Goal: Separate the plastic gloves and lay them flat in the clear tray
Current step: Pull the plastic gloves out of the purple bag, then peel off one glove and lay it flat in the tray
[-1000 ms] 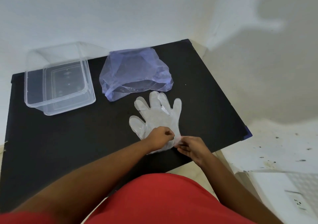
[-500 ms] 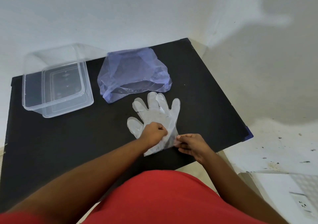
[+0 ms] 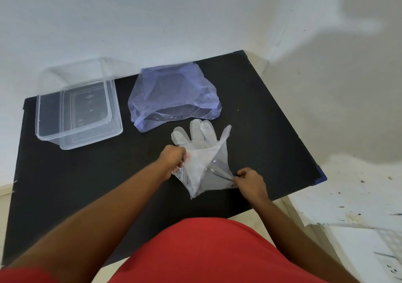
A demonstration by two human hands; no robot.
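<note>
— Where are the thin clear plastic gloves (image 3: pixel 201 152) now, seen from your hands?

— They lie between my two hands, on the black table top (image 3: pixel 87 174). My left hand (image 3: pixel 174 160) is closed in a pinch on the cuff edge at its own side. My right hand (image 3: pixel 248 179) pinches the other cuff edge, and the film is stretched in a fan between them.

— Which way does the long axis go?

— From the cuffs near me to the finger tips away from me. The finger tips rest on the table beyond both hands, just before the crumpled pale purple plastic bag (image 3: pixel 174 93).

— How many gloves do you count?

— I cannot tell exactly. I see at least two layers opening at the cuff, so I judge two gloves, but maybe more are stuck together.

— And the tray?

— One clear rectangular plastic tray (image 3: pixel 54 139), far to the left of my left hand and away from me, with no glove inside that I can see. One purple bag, one tray.

— Which hand will carry?

— My left hand is nearer to the tray, so I think it should take its layer there when the layers are free. The film clings, so I must pull slowly.
</note>
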